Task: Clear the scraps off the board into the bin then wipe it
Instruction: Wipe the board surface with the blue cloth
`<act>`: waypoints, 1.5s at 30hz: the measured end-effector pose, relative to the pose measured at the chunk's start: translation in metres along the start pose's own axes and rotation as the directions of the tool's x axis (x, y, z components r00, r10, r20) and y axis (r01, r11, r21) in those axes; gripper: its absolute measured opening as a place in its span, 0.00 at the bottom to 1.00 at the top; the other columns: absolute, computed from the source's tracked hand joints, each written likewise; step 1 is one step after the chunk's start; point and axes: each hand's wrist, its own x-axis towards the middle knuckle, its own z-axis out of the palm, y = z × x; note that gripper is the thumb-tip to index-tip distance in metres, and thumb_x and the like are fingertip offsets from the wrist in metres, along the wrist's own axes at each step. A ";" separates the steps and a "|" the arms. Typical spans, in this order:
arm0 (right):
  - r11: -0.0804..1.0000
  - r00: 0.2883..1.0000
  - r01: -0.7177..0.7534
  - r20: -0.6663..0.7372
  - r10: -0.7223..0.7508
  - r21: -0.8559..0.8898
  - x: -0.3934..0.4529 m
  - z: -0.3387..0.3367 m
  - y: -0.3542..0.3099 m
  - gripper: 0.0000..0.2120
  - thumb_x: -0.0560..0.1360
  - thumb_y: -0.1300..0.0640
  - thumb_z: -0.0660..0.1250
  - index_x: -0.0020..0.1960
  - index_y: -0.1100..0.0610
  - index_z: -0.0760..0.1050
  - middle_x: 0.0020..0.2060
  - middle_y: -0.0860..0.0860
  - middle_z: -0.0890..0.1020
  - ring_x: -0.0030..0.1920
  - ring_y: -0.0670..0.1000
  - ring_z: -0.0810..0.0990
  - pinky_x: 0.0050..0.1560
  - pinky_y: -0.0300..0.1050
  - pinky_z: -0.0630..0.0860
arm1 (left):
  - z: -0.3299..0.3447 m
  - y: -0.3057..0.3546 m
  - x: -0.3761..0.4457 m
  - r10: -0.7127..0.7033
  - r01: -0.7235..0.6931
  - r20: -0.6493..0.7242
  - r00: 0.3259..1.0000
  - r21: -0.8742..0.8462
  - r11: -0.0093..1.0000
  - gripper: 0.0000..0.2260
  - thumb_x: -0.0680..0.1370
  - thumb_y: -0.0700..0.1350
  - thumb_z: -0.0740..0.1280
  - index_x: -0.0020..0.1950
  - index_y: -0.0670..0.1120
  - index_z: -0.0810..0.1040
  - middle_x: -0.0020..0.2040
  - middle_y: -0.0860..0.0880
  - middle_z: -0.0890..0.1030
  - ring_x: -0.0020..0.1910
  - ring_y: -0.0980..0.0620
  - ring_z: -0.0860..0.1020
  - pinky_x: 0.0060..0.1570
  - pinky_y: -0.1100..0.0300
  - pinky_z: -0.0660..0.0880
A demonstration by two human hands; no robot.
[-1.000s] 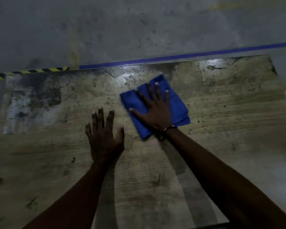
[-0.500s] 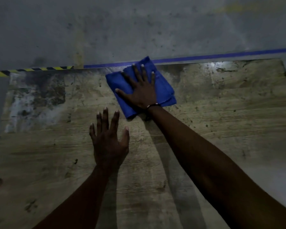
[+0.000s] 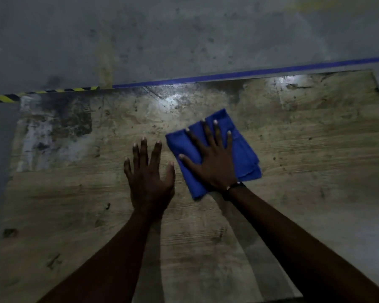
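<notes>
Board: worn wood, long axis left to right, no scraps visible. Folded blue cloth lay mid-board, flat under the right hand, fingers spread, pressing. Left hand spread on bare wood just beside the cloth's left edge; stained patch unwiped, far left.

Bare forearms, dark wristband

Dim grey concrete floor; blue tape

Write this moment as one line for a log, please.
stage: wiping | right hand: flat on cloth | left hand: flat on board | scraps: none seen | bin: not in view
</notes>
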 end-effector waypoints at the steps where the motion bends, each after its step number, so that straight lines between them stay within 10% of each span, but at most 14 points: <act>1: 1.000 1.000 0.025 0.004 -0.025 -0.015 -0.008 -0.001 0.011 0.38 0.77 0.23 0.52 0.83 0.37 0.52 0.85 0.50 0.49 0.84 0.57 0.42 0.80 0.69 0.42 | 0.000 0.001 0.000 0.001 -0.001 0.003 1.000 0.008 1.000 0.31 0.81 0.62 0.61 0.84 0.59 0.57 0.86 0.53 0.46 0.85 0.49 0.45 0.80 0.38 0.49; 9: 0.904 0.902 -0.426 -0.052 0.428 0.046 0.049 -0.026 0.088 0.41 0.74 0.20 0.49 0.83 0.36 0.52 0.85 0.53 0.49 0.84 0.60 0.45 0.79 0.73 0.44 | 0.001 0.000 -0.002 0.014 -0.014 -0.028 1.000 -0.018 1.000 0.30 0.82 0.62 0.60 0.83 0.57 0.60 0.86 0.51 0.51 0.85 0.48 0.47 0.80 0.38 0.49; 16: 0.999 1.000 0.001 0.005 -0.001 -0.032 -0.064 -0.015 0.007 0.39 0.76 0.23 0.54 0.83 0.38 0.55 0.85 0.51 0.51 0.84 0.58 0.45 0.79 0.70 0.47 | 0.003 -0.001 -0.001 0.015 -0.015 -0.010 1.000 0.012 1.000 0.30 0.83 0.62 0.58 0.84 0.58 0.56 0.86 0.52 0.48 0.85 0.49 0.47 0.80 0.38 0.50; 25: 0.921 0.921 -0.389 -0.035 0.388 -0.025 -0.011 -0.032 0.089 0.42 0.75 0.20 0.50 0.83 0.36 0.51 0.85 0.53 0.49 0.84 0.60 0.45 0.79 0.72 0.45 | 0.005 0.000 -0.004 0.015 -0.016 -0.031 0.999 -0.031 0.999 0.30 0.82 0.63 0.58 0.83 0.58 0.57 0.86 0.52 0.50 0.85 0.49 0.47 0.81 0.39 0.48; 32: 0.999 0.995 0.050 0.086 -0.049 -0.008 -0.133 -0.023 -0.004 0.40 0.77 0.23 0.54 0.83 0.38 0.53 0.85 0.51 0.49 0.84 0.58 0.43 0.79 0.71 0.45 | 0.008 -0.006 0.000 0.034 -0.034 -0.042 0.999 -0.020 0.999 0.30 0.82 0.63 0.58 0.83 0.57 0.59 0.86 0.50 0.52 0.84 0.47 0.50 0.80 0.38 0.50; 41: 0.918 0.920 -0.392 -0.027 0.391 -0.062 -0.105 -0.031 0.077 0.41 0.76 0.21 0.51 0.83 0.36 0.48 0.85 0.50 0.47 0.84 0.58 0.43 0.79 0.71 0.45 | 0.008 -0.006 -0.002 0.049 -0.051 -0.035 0.998 -0.048 0.998 0.29 0.82 0.62 0.58 0.83 0.56 0.61 0.85 0.48 0.54 0.84 0.44 0.51 0.80 0.37 0.49; 45: 0.973 0.976 -0.216 -0.036 0.214 -0.076 -0.138 -0.015 -0.002 0.40 0.77 0.22 0.52 0.83 0.39 0.53 0.85 0.54 0.51 0.84 0.60 0.45 0.79 0.70 0.46 | 0.008 -0.007 -0.003 0.067 -0.068 -0.024 0.997 -0.061 0.996 0.29 0.83 0.62 0.58 0.83 0.55 0.61 0.85 0.46 0.54 0.84 0.43 0.51 0.80 0.37 0.47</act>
